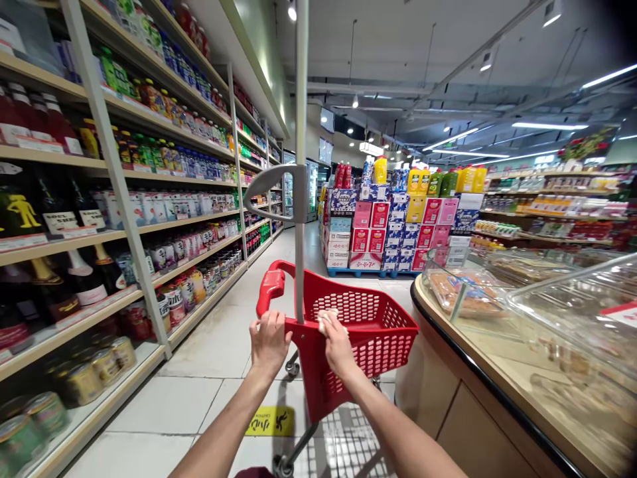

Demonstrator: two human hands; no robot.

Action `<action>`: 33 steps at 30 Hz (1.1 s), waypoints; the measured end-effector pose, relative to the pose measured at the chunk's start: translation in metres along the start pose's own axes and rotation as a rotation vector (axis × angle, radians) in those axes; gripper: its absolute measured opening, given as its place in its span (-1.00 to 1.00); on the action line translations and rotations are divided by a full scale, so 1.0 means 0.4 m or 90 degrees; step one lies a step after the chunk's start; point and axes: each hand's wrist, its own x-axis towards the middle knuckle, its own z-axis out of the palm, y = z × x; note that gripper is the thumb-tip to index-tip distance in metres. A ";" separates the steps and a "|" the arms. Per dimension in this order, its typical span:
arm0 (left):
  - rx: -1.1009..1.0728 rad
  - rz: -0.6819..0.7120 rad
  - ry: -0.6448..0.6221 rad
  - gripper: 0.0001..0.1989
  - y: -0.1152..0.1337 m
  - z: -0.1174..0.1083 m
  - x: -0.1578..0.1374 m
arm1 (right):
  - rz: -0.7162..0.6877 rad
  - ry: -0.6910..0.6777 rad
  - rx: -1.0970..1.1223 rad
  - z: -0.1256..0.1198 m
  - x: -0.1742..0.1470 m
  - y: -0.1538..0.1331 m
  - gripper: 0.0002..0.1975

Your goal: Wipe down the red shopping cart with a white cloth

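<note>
— Red basket: position?
— Twelve to three o'clock of both hands, long axis toward three; right hand nearer its middle.
— Fingers?
— Right: closed around white cloth, against the rim. Left hand: curled over the rim.
— Surroundings?
— Tiled floor; shelves, nine; counter, three.

A floor caution, a bottle label and small print
The yellow floor sign carries "CAUTION", dark Chinese characters and a black figure; dark bottles on the left shelf show "SOUL" on white labels, the line beneath unclear. Lettering on the stacked cartons and shelf price tags is too small to read.
</note>
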 end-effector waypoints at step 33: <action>-0.115 0.059 -0.141 -0.41 0.169 -0.030 0.022 | 0.084 0.060 -0.227 -0.337 0.028 -0.075 -0.64</action>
